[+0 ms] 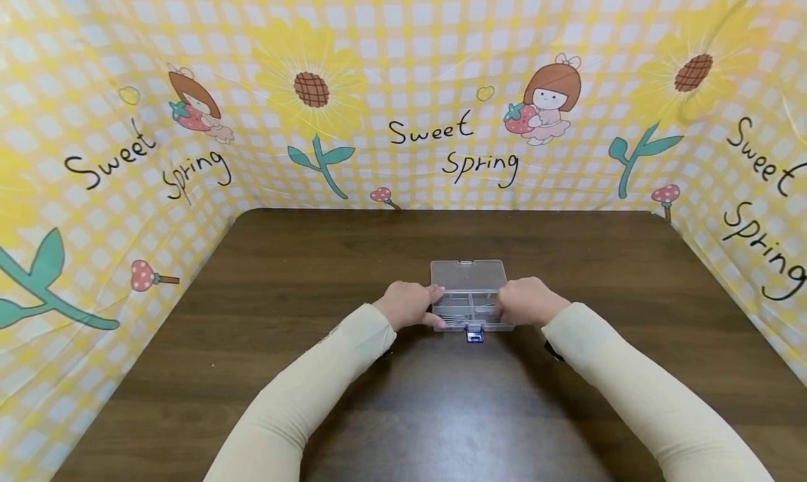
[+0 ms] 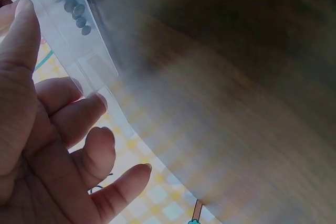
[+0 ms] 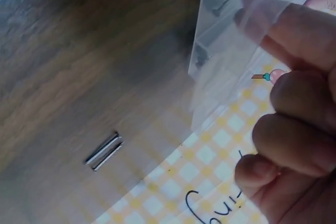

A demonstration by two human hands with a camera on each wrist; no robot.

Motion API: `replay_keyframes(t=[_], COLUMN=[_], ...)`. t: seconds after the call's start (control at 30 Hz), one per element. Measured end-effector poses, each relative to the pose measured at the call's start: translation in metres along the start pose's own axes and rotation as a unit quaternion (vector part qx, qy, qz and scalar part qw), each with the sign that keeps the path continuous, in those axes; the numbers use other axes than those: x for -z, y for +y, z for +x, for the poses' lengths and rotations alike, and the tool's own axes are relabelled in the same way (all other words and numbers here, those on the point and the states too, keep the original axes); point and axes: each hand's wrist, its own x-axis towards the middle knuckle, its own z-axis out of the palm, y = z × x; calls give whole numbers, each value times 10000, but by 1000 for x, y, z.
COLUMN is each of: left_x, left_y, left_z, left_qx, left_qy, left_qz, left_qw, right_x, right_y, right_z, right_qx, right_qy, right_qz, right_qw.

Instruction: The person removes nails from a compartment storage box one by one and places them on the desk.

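Yellow-checked cloth (image 1: 435, 62), printed with flowers and lettering, surrounds a dark wooden table (image 1: 176, 370) on three sides. The right hand (image 1: 528, 300) dips into the right side of a clear box (image 1: 454, 327); one finger shows through the wall near a slender metal piece, the fingers behind it are curled, and whether the fingertips are clamped on anything cannot be told. The left hand (image 1: 405, 304) grips the left end between thumb and fingers. The box rests on the table between the hands, its lid (image 1: 468, 274) open at the back, its blue latch (image 1: 476, 334) at the front; thin metal pins (image 1: 455, 319) lie in the front left compartment. Farther out, two nails (image 3: 103, 149) lie side by side on the table. The step appears to be picking out a nail; the next move probably calls for a precise pinch and a lift clear of the divider (image 1: 471, 305).
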Motion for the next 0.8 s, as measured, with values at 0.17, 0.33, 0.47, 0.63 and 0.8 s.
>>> replay_keyframes(t=[0.17, 0.33, 0.47, 0.63, 0.8], left_x=[0, 1, 3, 3, 3], left_y=[1, 0, 0, 0, 1], left_z=[1, -1, -2, -2, -2], left_qx=[-18, -16, -2, 27, 26], left_qy=[-2, 16, 46, -23, -70], left_qz=[1, -16, 16, -19, -89], left_qw=[10000, 10000, 10000, 10000, 9999], right_x=[2, -1, -2, -5, -7], right_y=[-6, -9, -9, -7, -6], right_z=[1, 5, 5, 4, 2], right_qx=[-443, -570, -620, -470, -147], right_qy=[-92, 11, 54, 62, 113], right_qz=[-145, -594, -753, -756, -727], right_qw=[9989, 9966, 9952, 9960, 9972])
